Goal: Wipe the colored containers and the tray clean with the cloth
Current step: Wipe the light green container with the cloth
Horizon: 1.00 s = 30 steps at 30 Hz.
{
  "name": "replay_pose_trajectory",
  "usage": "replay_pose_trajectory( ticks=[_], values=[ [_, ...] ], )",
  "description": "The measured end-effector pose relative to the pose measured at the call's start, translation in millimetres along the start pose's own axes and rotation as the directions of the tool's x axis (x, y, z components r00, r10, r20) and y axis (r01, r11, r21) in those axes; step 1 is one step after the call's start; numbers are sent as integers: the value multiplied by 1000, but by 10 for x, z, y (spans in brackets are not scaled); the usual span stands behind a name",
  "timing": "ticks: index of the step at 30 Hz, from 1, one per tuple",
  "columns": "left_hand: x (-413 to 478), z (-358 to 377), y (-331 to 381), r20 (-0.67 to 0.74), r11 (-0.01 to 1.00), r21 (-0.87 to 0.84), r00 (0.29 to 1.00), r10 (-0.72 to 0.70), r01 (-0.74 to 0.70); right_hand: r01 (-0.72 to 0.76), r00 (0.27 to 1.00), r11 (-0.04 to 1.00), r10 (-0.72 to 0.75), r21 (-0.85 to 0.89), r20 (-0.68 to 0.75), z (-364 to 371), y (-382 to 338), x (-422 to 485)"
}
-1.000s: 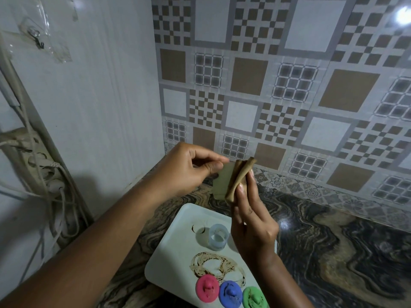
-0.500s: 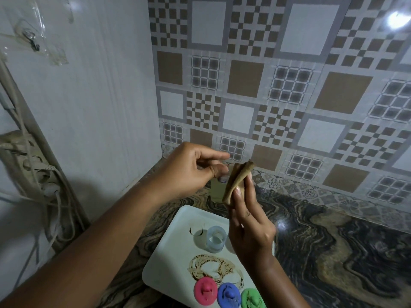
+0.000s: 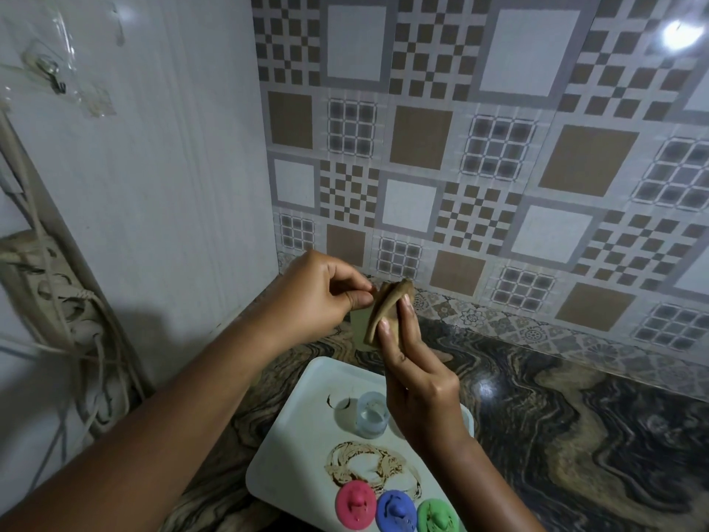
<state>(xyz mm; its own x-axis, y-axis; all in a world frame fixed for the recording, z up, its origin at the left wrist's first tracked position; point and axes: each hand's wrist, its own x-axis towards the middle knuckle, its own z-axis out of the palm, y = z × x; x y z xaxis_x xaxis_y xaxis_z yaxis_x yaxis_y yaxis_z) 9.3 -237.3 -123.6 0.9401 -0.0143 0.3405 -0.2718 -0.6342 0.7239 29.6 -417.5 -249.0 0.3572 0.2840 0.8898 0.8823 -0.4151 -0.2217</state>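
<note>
Head view: my left hand (image 3: 318, 293) pinches the top edge of the folded cloth (image 3: 388, 311) while my right hand (image 3: 418, 382) grips its lower end, holding it upright over the far rim of the stained tray (image 3: 299, 428). The colored containers (image 3: 396, 510) sit below, toward me, nearest my right hand.

The tray (image 3: 307, 424) is white, smeared with a brown swirl of stain. On it stand a pink container (image 3: 355, 504), a blue container (image 3: 396, 510) and a green container (image 3: 437, 516), plus a pale, bluish clear cup (image 3: 370, 416). The cloth (image 3: 387, 309) is tan-brown with a pale green face. The tabletop (image 3: 575, 435) is black, marbled in brown and cream. The tiled wall (image 3: 498, 147) mixes grey, white and brown squares, checks and grids; the side wall (image 3: 172, 186) is whitish.
</note>
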Motion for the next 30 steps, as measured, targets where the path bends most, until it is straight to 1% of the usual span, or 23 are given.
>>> replay_pose_trajectory(
  ticks=[5,9,11,13,15,17,19,21,22,24,27,30],
  values=[
    [1,6,-83,-43,998,40,998,-45,46,-28,999,999,27,43,27,130,-11,-32],
    [6,-31,-180,-26,996,34,996,-85,86,-37,997,995,31,94,64,173,-22,-19],
    [-7,-63,-245,-15,995,23,995,-98,99,-32,998,989,25,141,56,137,19,10],
    [-25,-99,-300,2,994,17,994,-111,111,-68,998,978,67,195,9,92,57,33],
    [-38,-136,-350,5,993,5,993,-120,120,-169,982,947,184,275,-33,53,44,71],
    [-42,-179,-391,-10,993,-2,993,-121,121,-319,929,856,368,406,-47,22,-7,139],
    [-45,-225,-428,-27,993,12,993,-117,118,-455,833,725,552,516,-41,-6,-36,225],
    [-45,-270,-479,-41,993,25,992,-118,119,-553,733,608,680,570,-13,-18,-9,296],
    [-46,-285,-507,-51,992,24,991,-121,122,-592,696,561,718,579,15,-20,8,333],
    [-54,-298,-558,-78,993,14,990,-119,121,-647,649,490,756,585,85,-14,30,408],
    [-56,-250,-661,-116,990,38,985,-129,134,-681,622,454,773,575,125,76,64,485],
    [-52,-123,-866,-175,982,92,974,-146,164,-746,566,411,806,524,172,322,184,472]
  ],
)
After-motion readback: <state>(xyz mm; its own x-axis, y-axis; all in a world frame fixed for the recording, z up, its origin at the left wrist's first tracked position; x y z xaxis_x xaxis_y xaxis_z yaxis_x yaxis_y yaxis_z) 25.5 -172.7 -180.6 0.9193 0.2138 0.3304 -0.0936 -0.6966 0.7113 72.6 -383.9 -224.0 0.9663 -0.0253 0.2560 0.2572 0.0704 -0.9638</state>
